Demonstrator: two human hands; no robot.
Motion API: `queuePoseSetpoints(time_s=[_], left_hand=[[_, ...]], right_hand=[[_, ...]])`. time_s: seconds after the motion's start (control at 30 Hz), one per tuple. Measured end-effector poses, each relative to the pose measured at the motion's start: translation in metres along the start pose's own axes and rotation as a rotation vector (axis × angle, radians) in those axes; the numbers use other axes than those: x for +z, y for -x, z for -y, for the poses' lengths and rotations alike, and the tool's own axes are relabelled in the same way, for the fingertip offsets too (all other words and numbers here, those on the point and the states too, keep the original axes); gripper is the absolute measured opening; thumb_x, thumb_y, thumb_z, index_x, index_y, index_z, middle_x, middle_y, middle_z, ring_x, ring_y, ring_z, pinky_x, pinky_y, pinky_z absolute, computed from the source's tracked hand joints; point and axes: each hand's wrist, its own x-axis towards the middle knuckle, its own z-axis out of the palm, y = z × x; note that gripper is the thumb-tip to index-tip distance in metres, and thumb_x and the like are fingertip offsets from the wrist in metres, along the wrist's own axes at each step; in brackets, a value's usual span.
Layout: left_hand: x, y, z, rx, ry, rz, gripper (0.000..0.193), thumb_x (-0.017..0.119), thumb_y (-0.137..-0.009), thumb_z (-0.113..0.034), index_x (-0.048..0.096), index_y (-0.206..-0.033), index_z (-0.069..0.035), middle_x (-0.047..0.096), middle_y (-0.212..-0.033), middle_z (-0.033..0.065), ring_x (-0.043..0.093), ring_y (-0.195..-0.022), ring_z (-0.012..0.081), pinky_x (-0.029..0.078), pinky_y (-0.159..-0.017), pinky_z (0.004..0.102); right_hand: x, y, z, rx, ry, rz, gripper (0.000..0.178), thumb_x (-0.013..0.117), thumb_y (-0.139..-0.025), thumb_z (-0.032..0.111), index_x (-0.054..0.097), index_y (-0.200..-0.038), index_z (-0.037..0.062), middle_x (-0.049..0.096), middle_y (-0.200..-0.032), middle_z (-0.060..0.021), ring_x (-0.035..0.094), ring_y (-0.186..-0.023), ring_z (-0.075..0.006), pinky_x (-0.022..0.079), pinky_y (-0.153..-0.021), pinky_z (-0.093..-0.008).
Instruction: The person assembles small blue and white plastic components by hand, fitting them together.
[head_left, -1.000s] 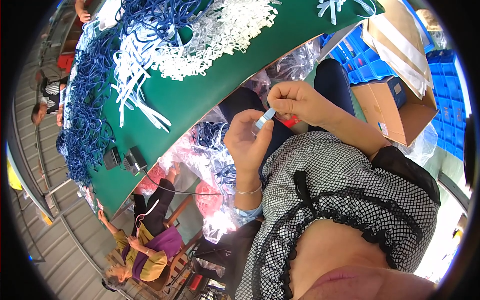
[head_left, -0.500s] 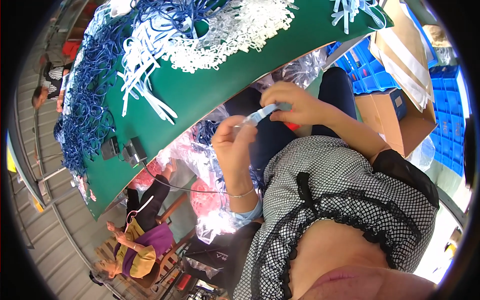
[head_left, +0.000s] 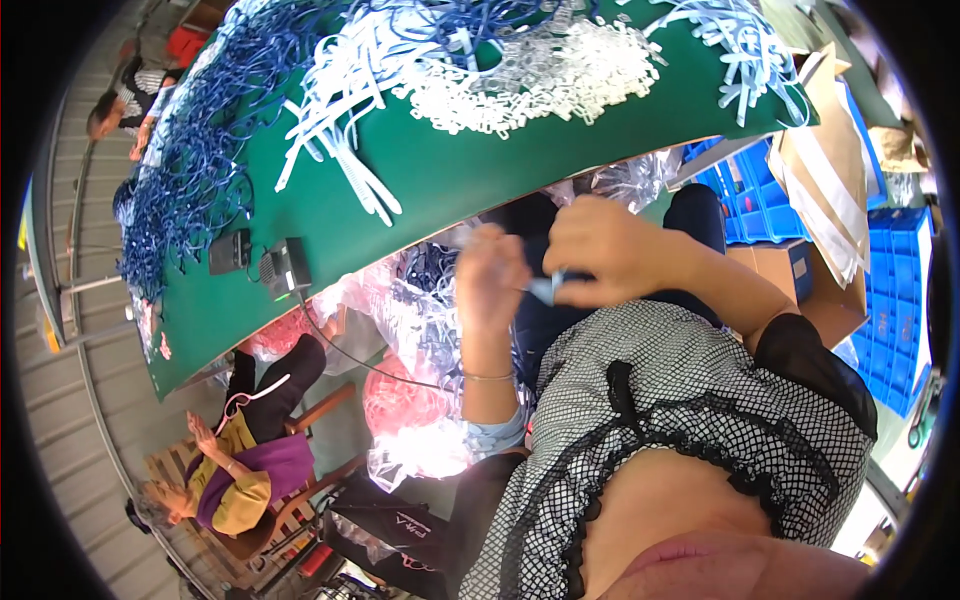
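Note:
A short light blue strap (head_left: 545, 288) runs between my two hands in front of my lap, near the table's edge. My left hand (head_left: 490, 278), a bit smeared by motion, has its fingers curled at one end of the strap. Fingers bent into a fist, my right hand (head_left: 615, 252) grips the other end. On the green table (head_left: 450, 190) beyond lie small white plastic buckles (head_left: 490, 105) in a heap. Beside them are loose light blue straps (head_left: 355, 110) and a long pile of dark blue cords (head_left: 190, 200).
Two small black boxes (head_left: 287, 267), one with a cable, sit on the table. More light blue straps (head_left: 745, 75) lie far right. Blue crates (head_left: 890, 300) and a cardboard box (head_left: 775, 265) stand right. Pink bundles (head_left: 395, 395) hang left; a seated person (head_left: 250, 480) is lower left.
My hands have drawn closer together, and the right one has turned over so less of the strap shows. The view has shifted, so the table sits lower and farther right.

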Motion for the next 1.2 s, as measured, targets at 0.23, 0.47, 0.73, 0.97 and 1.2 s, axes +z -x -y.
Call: queuePoseSetpoints(time_s=[0.23,0.47,0.73,0.97,1.2], left_hand=[[0.011,0.013,0.014,-0.124,-0.180,-0.319,0.023,0.058,-0.084,-0.019,0.056,-0.100,-0.004,0.061,-0.082,0.0066,0.052,-0.061,0.0107,0.043,-0.054,0.0215],[0.010,0.012,0.009,0.109,-0.037,-0.046,0.030,0.059,-0.079,-0.008,0.048,-0.107,-0.009,0.054,-0.082,0.0064,0.053,-0.068,0.0163,0.043,-0.055,0.0261],[0.005,0.023,0.012,0.190,-0.171,-0.003,0.047,0.061,-0.077,-0.011,0.042,-0.120,-0.009,0.051,-0.074,0.0080,0.050,-0.068,0.0147,0.041,-0.057,0.0238],[-0.005,0.025,0.021,0.126,-0.179,0.014,0.048,0.057,-0.078,-0.012,0.044,-0.124,-0.008,0.051,-0.072,0.0081,0.051,-0.073,0.0197,0.045,-0.064,0.0308],[0.009,0.026,0.020,0.062,-0.083,-0.075,0.016,0.052,-0.086,-0.018,0.055,-0.099,-0.009,0.033,-0.059,-0.0032,0.032,-0.060,0.0123,0.030,-0.058,0.0270]], right_hand=[[0.071,-0.040,0.026,-0.597,-0.205,0.254,0.032,0.064,-0.072,0.035,0.053,-0.068,0.0051,0.050,-0.069,-0.0075,0.049,-0.063,-0.0241,0.039,-0.059,-0.0371],[0.063,-0.150,-0.084,-0.230,0.441,-0.093,0.015,0.057,-0.069,0.015,0.060,-0.084,0.0156,0.055,-0.087,0.0001,0.051,-0.085,-0.0209,0.042,-0.065,-0.0350],[0.081,-0.192,-0.101,-0.325,0.553,0.189,0.017,0.047,-0.078,0.020,0.061,-0.086,0.0180,0.054,-0.093,0.0027,0.046,-0.095,-0.0191,0.039,-0.074,-0.0382],[0.080,-0.216,-0.096,-0.538,0.581,0.447,0.018,0.048,-0.079,0.021,0.063,-0.085,0.0127,0.059,-0.089,-0.0057,0.051,-0.099,-0.0254,0.046,-0.071,-0.0401],[0.060,-0.203,-0.096,-0.522,0.545,0.432,0.009,0.052,-0.076,0.017,0.058,-0.076,0.0104,0.056,-0.097,-0.0084,0.053,-0.091,-0.0264,0.046,-0.069,-0.0387]])
